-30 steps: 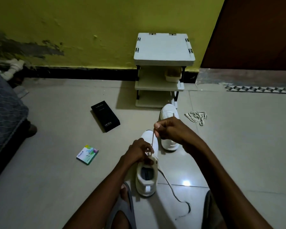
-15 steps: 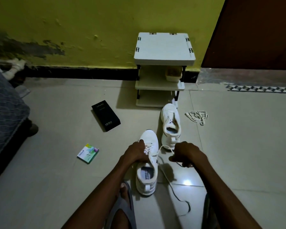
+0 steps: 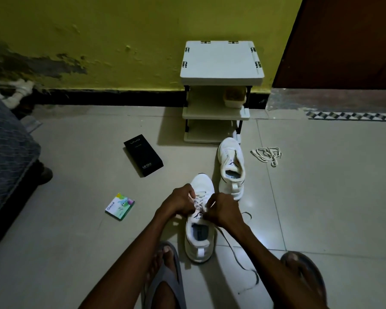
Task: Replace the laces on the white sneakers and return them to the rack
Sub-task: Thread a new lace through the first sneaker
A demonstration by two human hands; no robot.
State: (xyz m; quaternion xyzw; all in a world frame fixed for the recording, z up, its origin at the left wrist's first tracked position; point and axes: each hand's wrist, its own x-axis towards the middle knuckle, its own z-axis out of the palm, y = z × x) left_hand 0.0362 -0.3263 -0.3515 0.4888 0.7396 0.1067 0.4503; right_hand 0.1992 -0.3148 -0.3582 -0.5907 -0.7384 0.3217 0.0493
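Note:
A white sneaker [image 3: 200,239] stands on the floor between my feet, toe pointing away. My left hand [image 3: 179,200] pinches the lace at the eyelets on its left side. My right hand [image 3: 223,211] grips the lace [image 3: 243,264] on the right side; the loose end trails back across the tiles to the right. The second white sneaker [image 3: 231,166] has no lace and stands just beyond, to the right. A bundle of pale laces [image 3: 266,155] lies on the floor further right. The white shoe rack [image 3: 221,61] stands against the yellow wall.
A black phone box [image 3: 143,158] and a small green packet [image 3: 120,206] lie on the tiles to the left. A dark mattress edge [image 3: 7,157] runs along the far left. A small container [image 3: 234,97] sits on the rack's middle shelf. My sandalled feet [image 3: 165,275] flank the shoe.
My right hand came down from pulling the lace high above the shoe, swung out to the right, then moved back in to the eyelets beside my left hand.

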